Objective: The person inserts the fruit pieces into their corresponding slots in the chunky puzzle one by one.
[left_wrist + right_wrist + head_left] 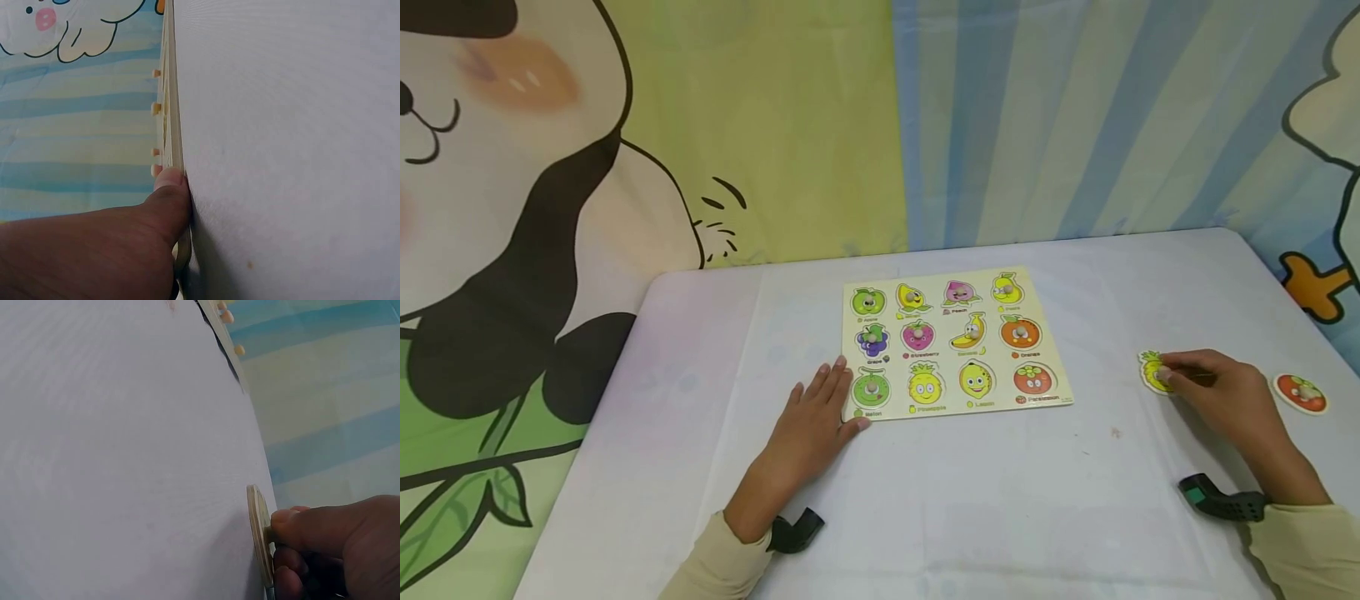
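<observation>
A fruit puzzle board (958, 343) lies flat on the table, with knobbed fruit pieces in several of its slots. The pineapple (925, 385), lemon (976, 379) and persimmon (1034, 380) pictures on its front row carry no knob. My left hand (811, 421) rests at the board's front left corner, fingers extended along the left side; in the left wrist view the thumb (170, 178) touches the board's edge. Well right of the board, my right hand (1232, 404) pinches the knob of a pineapple puzzle piece (1148, 367). That piece appears edge-on, tilted, in the right wrist view (257, 528).
A red persimmon puzzle piece (1300, 393) lies on the white tablecloth (1000, 500), just right of my right hand. Behind the table hangs a printed cartoon backdrop (760, 125). Each wrist bears a black strap device (1221, 500).
</observation>
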`<state>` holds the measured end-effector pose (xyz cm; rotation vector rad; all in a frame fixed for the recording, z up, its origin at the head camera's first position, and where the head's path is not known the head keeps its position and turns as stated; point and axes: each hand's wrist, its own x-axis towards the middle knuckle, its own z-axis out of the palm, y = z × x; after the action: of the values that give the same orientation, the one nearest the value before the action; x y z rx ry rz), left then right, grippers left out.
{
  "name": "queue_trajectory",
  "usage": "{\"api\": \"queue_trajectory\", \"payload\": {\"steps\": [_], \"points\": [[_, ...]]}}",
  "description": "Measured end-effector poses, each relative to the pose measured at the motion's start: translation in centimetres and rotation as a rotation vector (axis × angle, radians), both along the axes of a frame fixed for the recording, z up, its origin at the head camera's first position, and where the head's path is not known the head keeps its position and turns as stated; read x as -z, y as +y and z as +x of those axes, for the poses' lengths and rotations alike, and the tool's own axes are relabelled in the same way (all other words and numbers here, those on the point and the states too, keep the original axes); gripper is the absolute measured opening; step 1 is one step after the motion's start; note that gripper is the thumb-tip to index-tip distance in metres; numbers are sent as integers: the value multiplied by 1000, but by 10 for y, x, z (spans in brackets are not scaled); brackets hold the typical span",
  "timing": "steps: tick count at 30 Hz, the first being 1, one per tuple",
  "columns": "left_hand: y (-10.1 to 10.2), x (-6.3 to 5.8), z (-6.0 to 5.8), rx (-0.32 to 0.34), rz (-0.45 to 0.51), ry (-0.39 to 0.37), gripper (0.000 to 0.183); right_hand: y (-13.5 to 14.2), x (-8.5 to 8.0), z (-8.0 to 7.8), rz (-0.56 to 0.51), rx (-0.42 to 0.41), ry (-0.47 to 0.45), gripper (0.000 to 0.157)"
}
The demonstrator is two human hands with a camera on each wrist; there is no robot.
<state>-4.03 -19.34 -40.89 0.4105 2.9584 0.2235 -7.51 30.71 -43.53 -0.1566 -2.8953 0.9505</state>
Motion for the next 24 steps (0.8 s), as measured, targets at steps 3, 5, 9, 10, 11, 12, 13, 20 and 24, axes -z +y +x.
{"api": "queue_trajectory", "payload": {"steps": [3, 5, 9, 10, 11, 12, 13, 20, 24], "points": [[0, -1, 0, 6, -4, 1, 79, -2, -1, -2, 25, -21, 22, 22], [0, -1, 0, 8, -9, -3, 79, -3, -2, -3, 39, -27, 29, 18], [0, -2, 0, 7, -11, 1, 80, -5, -2, -3, 51, -38, 47, 16], [1, -2, 0, 7, -9, 4, 80, -5, -3, -3, 51, -41, 55, 16], [1, -2, 0, 7, -10, 5, 80, -5, -3, -3, 51, -44, 63, 16], [1, -2, 0, 7, -7, 9, 80, -5, -4, -3, 52, -48, 73, 16], [1, -2, 0, 7, -9, 7, 80, -6, -5, -3, 52, -53, 82, 16], [0, 0, 1, 6, -14, 4, 80, -13, -10, -5, 29, -68, 122, 16], [0, 0, 1, 7, -10, 3, 80, -18, -12, -6, -30, -47, 116, 22]]}}
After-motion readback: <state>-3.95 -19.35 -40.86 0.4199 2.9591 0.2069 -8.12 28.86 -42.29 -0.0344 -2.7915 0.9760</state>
